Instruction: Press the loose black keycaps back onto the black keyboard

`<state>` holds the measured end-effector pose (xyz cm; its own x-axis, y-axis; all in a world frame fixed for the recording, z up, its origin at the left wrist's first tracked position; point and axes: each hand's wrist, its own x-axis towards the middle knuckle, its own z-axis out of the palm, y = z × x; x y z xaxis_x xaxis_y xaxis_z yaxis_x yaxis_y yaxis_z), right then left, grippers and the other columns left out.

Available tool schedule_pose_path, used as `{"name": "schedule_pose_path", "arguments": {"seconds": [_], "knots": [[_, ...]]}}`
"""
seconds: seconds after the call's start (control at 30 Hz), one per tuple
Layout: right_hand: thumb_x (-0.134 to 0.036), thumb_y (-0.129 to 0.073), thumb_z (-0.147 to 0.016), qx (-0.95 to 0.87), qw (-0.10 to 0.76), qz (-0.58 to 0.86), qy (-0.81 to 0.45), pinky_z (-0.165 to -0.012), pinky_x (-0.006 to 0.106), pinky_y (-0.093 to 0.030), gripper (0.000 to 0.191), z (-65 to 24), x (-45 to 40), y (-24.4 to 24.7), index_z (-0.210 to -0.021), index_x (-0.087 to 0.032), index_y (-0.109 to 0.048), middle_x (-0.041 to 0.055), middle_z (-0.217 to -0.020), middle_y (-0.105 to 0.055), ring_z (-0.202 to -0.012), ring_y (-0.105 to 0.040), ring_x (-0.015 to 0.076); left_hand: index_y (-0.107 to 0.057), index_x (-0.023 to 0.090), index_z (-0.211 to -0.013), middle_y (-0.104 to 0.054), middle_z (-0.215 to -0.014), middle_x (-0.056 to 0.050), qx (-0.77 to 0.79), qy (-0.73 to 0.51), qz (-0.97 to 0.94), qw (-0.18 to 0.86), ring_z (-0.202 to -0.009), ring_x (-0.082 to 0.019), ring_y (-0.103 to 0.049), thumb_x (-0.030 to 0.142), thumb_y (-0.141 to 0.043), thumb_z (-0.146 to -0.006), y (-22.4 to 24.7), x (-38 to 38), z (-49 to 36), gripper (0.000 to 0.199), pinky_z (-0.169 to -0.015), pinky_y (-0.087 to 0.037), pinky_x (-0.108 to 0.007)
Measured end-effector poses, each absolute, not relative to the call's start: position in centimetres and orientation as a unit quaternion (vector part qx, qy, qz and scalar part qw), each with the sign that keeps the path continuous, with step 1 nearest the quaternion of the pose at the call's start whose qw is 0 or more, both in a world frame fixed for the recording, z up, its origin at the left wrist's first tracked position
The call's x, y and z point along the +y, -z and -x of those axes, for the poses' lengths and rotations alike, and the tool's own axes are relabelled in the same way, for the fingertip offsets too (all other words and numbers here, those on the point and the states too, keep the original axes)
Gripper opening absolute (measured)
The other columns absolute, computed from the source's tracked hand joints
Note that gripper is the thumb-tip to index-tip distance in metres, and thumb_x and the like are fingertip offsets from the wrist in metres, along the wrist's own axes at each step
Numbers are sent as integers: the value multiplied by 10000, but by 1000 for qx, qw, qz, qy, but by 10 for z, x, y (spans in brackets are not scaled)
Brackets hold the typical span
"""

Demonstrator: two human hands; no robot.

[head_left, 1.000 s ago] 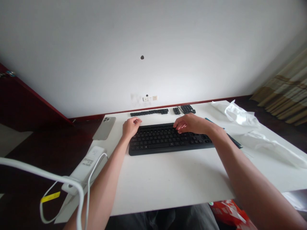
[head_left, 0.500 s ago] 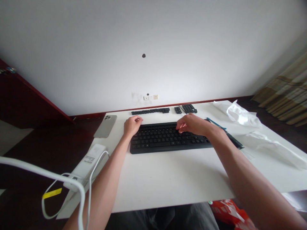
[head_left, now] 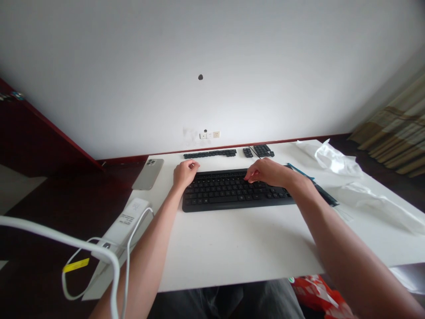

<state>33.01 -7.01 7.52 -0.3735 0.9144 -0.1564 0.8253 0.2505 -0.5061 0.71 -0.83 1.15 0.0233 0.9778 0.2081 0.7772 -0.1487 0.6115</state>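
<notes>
Across a white rectangular table [head_left: 232, 252], a long black plastic keyboard [head_left: 222, 192] lies flat in front of the person, its main block of keys largely filled. What look like loose black plastic keys [head_left: 210, 154] sit off it in separate groups along the far edge, so the work appears only part done; the forearm screens the keyboard's right end. The right hand [head_left: 262, 172], fingers drawn nearly together, bends over the upper keys, any small piece in its grip impossible to make out. The left hand [head_left: 184, 174], loosely curled, rests by the upper left corner, its contents hidden.
</notes>
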Motion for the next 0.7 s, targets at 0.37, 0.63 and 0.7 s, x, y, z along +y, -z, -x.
{"name": "schedule_pose_path", "arguments": {"seconds": [0.37, 0.63, 0.7], "knots": [[-382, -803, -694, -747, 3, 576, -332, -596, 303, -528, 160, -327, -50, -75, -775, -250, -760, 43, -842, -788, -681, -704, 206, -785, 267, -877, -758, -843, -27, 628, -298, -701, 157, -822, -221, -677, 409, -585, -910, -10, -7, -6, 247, -714, -424, -286], [-499, -923, -514, -689, -149, 642, -302, -609, 370, -553, 498, -314, -18, -99, -888, -226, -740, 85, -953, -782, -695, -717, 246, -781, 271, -869, -756, -844, -24, 624, -305, -702, 157, -827, -223, -682, 406, -577, -913, -9, -6, -6, 249, -712, -420, -291], [-491, -948, -465, -689, -152, 644, -297, -648, 405, -562, 516, -311, -15, -99, -854, -227, -735, 74, -893, -774, -702, -714, 260, -782, 271, -873, -757, -845, -26, 625, -302, -702, 158, -828, -222, -681, 405, -575, -916, -9, -6, -6, 250, -718, -424, -289]]}}
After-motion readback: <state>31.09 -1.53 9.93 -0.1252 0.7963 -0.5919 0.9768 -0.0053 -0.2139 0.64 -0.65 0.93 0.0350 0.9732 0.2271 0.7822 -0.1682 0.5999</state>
